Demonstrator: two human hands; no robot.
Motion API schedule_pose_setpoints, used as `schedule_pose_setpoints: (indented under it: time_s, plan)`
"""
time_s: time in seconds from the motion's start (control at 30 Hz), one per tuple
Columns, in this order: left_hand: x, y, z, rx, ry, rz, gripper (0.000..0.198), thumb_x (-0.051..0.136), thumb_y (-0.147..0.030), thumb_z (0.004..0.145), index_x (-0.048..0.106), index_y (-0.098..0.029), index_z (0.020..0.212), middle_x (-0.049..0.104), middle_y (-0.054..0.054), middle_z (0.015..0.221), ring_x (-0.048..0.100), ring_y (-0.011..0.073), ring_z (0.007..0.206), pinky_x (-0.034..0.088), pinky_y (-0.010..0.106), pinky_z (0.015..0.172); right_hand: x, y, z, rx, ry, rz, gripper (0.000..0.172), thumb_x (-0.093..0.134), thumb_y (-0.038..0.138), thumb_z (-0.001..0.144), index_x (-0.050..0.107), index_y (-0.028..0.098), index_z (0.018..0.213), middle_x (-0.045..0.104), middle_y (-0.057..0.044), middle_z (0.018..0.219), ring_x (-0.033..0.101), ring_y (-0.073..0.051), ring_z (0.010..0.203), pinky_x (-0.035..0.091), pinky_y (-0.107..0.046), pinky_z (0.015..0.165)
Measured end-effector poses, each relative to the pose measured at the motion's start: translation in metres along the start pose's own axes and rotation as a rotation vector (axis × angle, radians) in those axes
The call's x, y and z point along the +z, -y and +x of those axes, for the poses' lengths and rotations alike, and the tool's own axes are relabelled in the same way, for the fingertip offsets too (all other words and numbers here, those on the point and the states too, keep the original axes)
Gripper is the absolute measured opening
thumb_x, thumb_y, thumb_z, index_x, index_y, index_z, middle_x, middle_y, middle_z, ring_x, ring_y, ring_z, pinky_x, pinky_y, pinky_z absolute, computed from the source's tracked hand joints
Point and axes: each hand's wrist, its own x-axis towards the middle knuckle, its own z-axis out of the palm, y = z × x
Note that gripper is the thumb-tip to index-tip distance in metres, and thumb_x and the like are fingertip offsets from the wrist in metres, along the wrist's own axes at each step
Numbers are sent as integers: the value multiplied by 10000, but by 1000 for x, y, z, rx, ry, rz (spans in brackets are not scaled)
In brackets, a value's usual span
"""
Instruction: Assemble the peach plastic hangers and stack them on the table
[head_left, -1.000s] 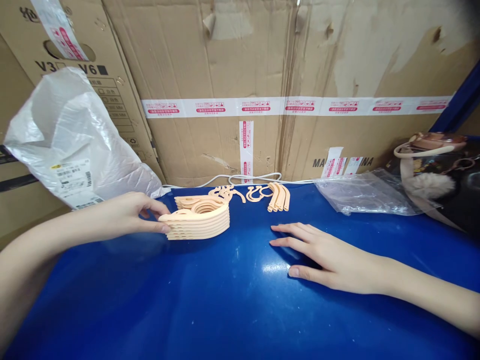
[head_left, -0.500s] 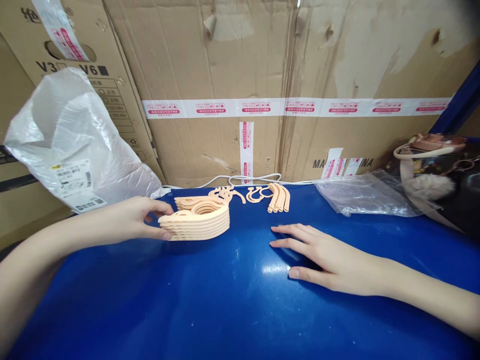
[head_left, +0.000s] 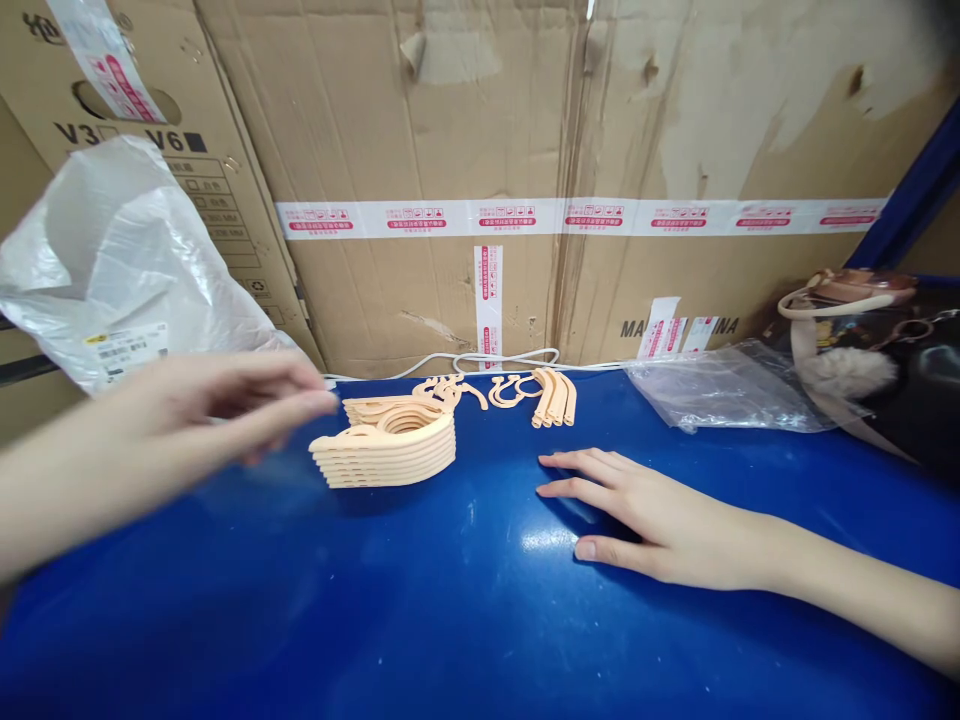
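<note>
A stack of several peach plastic hanger pieces lies on the blue table. My left hand hovers just left of the stack, lifted off it, fingers stretched out and blurred by motion, holding nothing. My right hand rests flat on the table to the right of the stack, fingers spread, holding nothing. Behind the stack lie loose peach hooks and a small bundle of curved peach strips.
Taped cardboard boxes wall off the back. A crumpled white plastic bag sits at the left and a clear plastic bag at the right back. A dark handbag with a fluffy pompom stands far right. A white cable runs along the boxes.
My left hand has let go of the hanger stack and lifted up and away to the left. The stack stays in place. My right hand has not moved.
</note>
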Motion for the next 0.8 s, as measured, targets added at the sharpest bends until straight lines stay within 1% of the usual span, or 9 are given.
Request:
schedule_pose_setpoints:
  time_s: [0.03, 0.1, 0.17, 0.27, 0.33, 0.37, 0.5, 0.67, 0.8]
  plan:
    - [10, -18, -4, 166, 57, -64, 369, 443, -603, 857, 633, -289, 823, 596, -54, 600, 561, 157, 532, 435, 236, 496, 0, -1, 0, -6, 0, 6, 510, 467, 529, 922, 495, 267, 1358, 387, -90, 1480, 361, -283, 1345, 289, -487, 1103]
    - [35, -57, -11, 409, 255, -71, 305, 394, -488, 935, 607, -294, 833, 639, -39, 718, 579, 164, 622, 443, 255, 566, -3, -4, 2, -22, -15, 23, 477, 465, 514, 929, 518, 265, 1332, 439, -83, 1439, 403, -260, 1315, 315, -448, 1091]
    - [60, -88, -16, 537, 385, -18, 311, 333, -349, 994, 552, -243, 801, 630, -36, 764, 585, 148, 682, 406, 252, 615, -8, -12, 8, -23, -95, 29, 411, 444, 486, 947, 574, 246, 1255, 551, -77, 1319, 499, -232, 1220, 376, -393, 1038]
    - [87, -112, -19, 617, 380, 92, 312, 292, -259, 1006, 479, -202, 762, 583, -18, 709, 538, 144, 604, 322, 266, 552, -23, -32, 23, 92, -263, -79, 339, 418, 462, 959, 624, 220, 1076, 665, -58, 1100, 613, -210, 1015, 449, -334, 896]
    - [100, -114, -17, 572, 296, 134, 290, 288, -228, 985, 464, -194, 758, 552, -8, 667, 508, 151, 565, 274, 277, 525, -33, -48, 36, 343, -256, -248, 329, 394, 472, 961, 583, 217, 1046, 693, -50, 995, 648, -212, 885, 467, -313, 777]
    - [105, -114, -16, 536, 260, 138, 283, 288, -220, 973, 455, -193, 746, 536, -8, 645, 495, 152, 552, 255, 279, 518, -37, -55, 44, 419, -266, -278, 354, 389, 477, 959, 539, 188, 1099, 699, -78, 953, 656, -237, 848, 465, -325, 734]
    - [121, -107, -8, 378, 250, 14, 245, 316, -197, 913, 415, -194, 689, 518, -22, 593, 467, 138, 525, 231, 268, 516, -39, -71, 77, 613, -271, -337, 575, 315, 597, 936, 474, 81, 1132, 692, -205, 907, 666, -334, 844, 451, -373, 672]
    - [131, -99, -6, 335, 267, -88, 205, 355, -174, 891, 452, -193, 712, 569, -36, 649, 517, 127, 589, 284, 250, 562, -33, -72, 108, 731, -217, -365, 638, 394, 649, 887, 513, 69, 1126, 686, -232, 980, 658, -344, 940, 468, -376, 724]
    - [129, -99, -10, 341, 281, -83, 227, 371, -201, 910, 485, -190, 714, 574, -20, 681, 527, 139, 626, 304, 252, 573, -32, -72, 121, 734, -169, -377, 486, 512, 541, 893, 568, 116, 1124, 674, -154, 1039, 646, -273, 961, 490, -382, 793]
